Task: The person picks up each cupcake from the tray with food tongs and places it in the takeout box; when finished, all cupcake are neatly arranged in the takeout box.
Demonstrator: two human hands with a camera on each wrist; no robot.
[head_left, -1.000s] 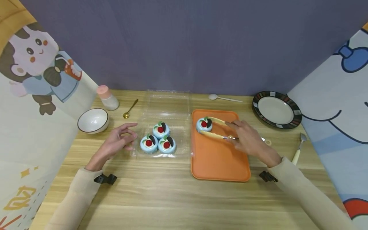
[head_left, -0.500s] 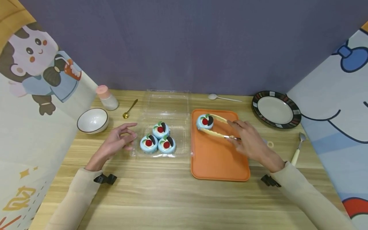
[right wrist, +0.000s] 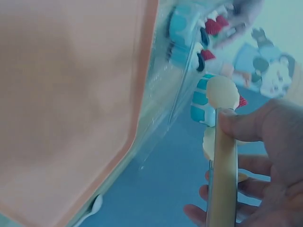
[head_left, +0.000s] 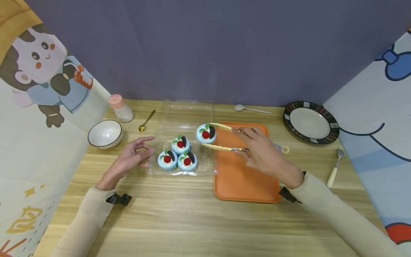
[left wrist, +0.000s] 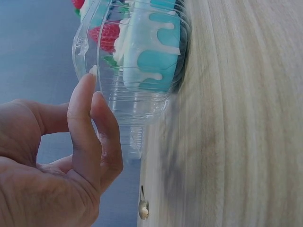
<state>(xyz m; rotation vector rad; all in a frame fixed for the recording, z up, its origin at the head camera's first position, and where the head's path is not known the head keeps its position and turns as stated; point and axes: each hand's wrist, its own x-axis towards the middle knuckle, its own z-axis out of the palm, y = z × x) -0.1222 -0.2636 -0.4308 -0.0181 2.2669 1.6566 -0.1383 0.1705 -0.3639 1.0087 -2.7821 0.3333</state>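
My right hand (head_left: 261, 153) grips a pair of tongs with cream-coloured tips (head_left: 218, 147), thumb along one arm in the right wrist view. Between the tips is a blue cupcake (head_left: 205, 134) topped with a red berry, a dark cookie and a green leaf. It is held up over the right side of a clear plastic box (head_left: 205, 167). Three similar cupcakes (head_left: 167, 160) sit grouped in the box's left part. My left hand (head_left: 133, 155) is at the box's left rim with loosely bent fingers; one fingertip (left wrist: 90, 80) meets the clear edge in the left wrist view.
An orange tray (head_left: 247, 182) lies right of the box, under my right hand. Behind and around are a white spoon (head_left: 253, 109), a dark-rimmed plate (head_left: 309, 123), a fork (head_left: 335, 167), a bowl (head_left: 105, 135), a pink-capped shaker (head_left: 122, 109) and a gold spoon (head_left: 146, 121).
My right hand has lifted the cupcake with the tongs from the orange tray and carried it left, over the clear box. The left hand has stayed in place.
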